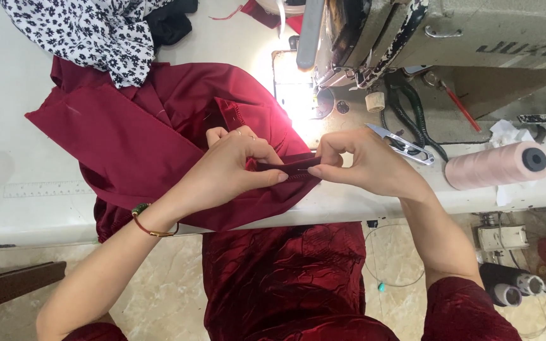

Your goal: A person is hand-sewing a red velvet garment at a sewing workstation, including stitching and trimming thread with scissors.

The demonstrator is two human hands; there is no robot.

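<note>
**Folded edge of dark red cloth pinched between both hands**

The dark red cloth (pixel 140 142) is spread over the white table (pixel 26 215), with its near edge hanging past the table's front. A narrow folded strip of it is held taut between the two hands, just short of the table edge.

The left hand (pixel 232 167) is closed on the strip, thumb and fingertips pressed together over the fold; rings are seen on two fingers, and a bracelet (pixel 146 222) on the wrist. The right hand (pixel 364 161) is closed likewise, thumb and forefinger pinching the strip's other end. The two pinches lie close together, with only a short length of cloth between them.

Beyond the grip, the sewing machine (pixel 424 38) is seen, its lamp lighting the plate. Just to the right of the right hand lie small thread snips (pixel 406 145); farther right, a pink thread spool (pixel 497 165) lies on its side. Far left of and beyond the grip, a black-and-white flowered cloth (pixel 90 31) overlaps the red cloth.
</note>
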